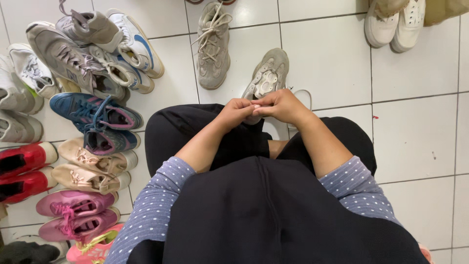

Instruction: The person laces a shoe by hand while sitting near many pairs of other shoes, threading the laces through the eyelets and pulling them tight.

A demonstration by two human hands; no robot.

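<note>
Gripping beige sneaker (267,77), hands (261,107) touching

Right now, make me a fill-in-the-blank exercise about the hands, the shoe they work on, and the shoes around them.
1. The left hand and right hand meet over a ____-coloured sneaker.
2. Its matching sneaker stands on the white ____ floor.
3. The pair of pink sneakers lies on the person's ____ side.
4. Just above the pink pair lies a ____ pair.

Missing words: beige; tiled; left; tan
</note>
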